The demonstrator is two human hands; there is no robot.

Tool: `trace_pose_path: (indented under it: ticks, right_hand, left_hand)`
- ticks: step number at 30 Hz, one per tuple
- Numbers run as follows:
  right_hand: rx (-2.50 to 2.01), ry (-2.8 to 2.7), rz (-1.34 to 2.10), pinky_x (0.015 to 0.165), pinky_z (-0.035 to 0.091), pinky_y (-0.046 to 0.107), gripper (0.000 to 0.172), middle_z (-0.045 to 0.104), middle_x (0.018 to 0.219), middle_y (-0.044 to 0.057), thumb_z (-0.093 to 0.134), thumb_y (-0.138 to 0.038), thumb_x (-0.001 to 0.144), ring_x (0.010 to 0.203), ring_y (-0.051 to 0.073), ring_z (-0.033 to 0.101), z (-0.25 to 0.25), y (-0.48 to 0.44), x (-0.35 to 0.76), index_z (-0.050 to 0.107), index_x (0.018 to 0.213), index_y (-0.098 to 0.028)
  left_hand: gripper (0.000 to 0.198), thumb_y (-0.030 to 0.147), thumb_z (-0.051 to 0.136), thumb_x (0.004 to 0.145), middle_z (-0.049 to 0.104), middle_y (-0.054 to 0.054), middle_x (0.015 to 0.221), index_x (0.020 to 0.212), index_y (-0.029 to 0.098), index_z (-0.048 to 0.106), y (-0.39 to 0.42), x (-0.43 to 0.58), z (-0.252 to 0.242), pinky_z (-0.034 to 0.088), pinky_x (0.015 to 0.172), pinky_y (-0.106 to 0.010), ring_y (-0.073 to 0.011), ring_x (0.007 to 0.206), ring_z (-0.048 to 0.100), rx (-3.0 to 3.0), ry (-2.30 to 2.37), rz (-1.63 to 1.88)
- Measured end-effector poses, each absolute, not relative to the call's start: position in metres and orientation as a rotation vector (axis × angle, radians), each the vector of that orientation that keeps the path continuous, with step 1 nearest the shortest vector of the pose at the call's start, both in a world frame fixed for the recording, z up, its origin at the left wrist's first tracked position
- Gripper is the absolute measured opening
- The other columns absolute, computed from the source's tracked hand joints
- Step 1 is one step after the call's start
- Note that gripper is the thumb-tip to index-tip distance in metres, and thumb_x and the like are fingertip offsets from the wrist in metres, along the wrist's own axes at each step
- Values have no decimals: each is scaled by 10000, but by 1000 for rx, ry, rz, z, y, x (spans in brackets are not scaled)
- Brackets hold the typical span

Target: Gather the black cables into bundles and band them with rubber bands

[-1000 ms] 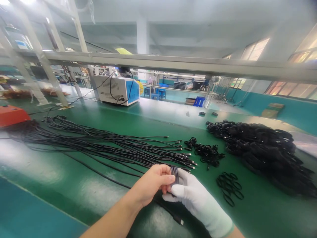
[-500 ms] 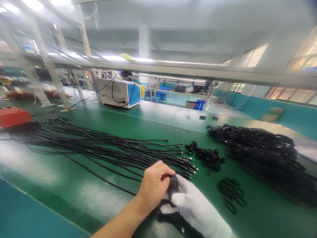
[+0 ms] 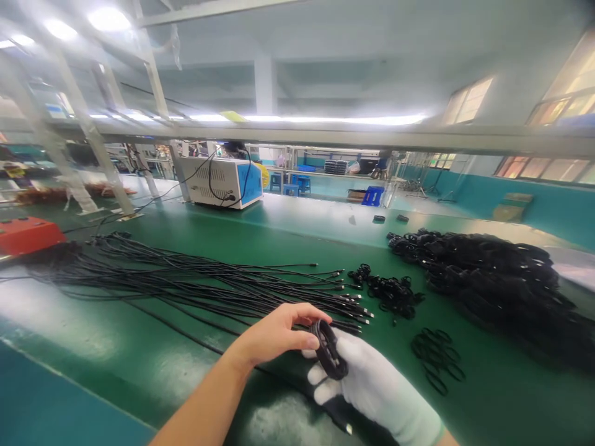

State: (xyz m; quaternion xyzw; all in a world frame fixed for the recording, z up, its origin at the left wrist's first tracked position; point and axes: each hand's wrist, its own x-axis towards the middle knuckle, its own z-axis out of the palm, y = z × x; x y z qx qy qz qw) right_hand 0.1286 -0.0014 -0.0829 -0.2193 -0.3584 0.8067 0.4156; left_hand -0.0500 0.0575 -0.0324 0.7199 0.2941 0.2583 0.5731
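My bare left hand [image 3: 274,335] pinches the top of a small coil of black cable [image 3: 328,350] with thumb and fingers. My right hand [image 3: 372,384], in a white glove, holds the same coil from below, its fingers curled round the loops. The cable's loose tail with a plug [image 3: 346,427] hangs down to the green table [image 3: 186,365] under my hands. Just beyond lies a long spread of straight black cables [image 3: 195,285] with their plugs pointing right.
A heap of coiled black cables [image 3: 493,285] fills the right side. Small black ties [image 3: 388,292] and loose black rings [image 3: 437,359] lie between. A red device [image 3: 28,234] sits at far left, a white and blue box [image 3: 222,181] at the back.
The coil has turned so its loops stand more upright and round between my hands. My left fingers have shifted from beside the gloved hand to the coil's top.
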Motion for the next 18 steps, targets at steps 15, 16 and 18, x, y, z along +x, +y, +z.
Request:
trace_pose_path:
  ticks: [15, 16, 18]
  right_hand:
    - [-538, -860, 1869, 685, 486, 309, 417, 528, 931, 71, 659, -353, 747, 769, 155, 585, -73, -6, 124, 535, 1068, -118]
    - [-568, -875, 1826, 686, 486, 309, 393, 525, 946, 69, 649, -345, 753, 765, 148, 580, -70, -5, 126, 543, 1058, -120]
    - [-689, -957, 1654, 668, 492, 323, 347, 529, 935, 59, 641, -332, 751, 735, 145, 575, -65, 1, 136, 557, 1015, -124]
  left_hand:
    - [335, 146, 640, 652, 613, 19, 749, 983, 198, 645, 48, -29, -52, 432, 644, -226, -128, 657, 525, 1629, 936, 914]
    - [331, 170, 652, 659, 623, 20, 762, 988, 207, 644, 49, -32, -51, 440, 659, -228, -138, 682, 542, 1628, 924, 899]
    - [275, 250, 650, 695, 661, 13, 888, 969, 232, 650, 53, -41, -49, 453, 754, -251, -172, 803, 583, 1623, 957, 909]
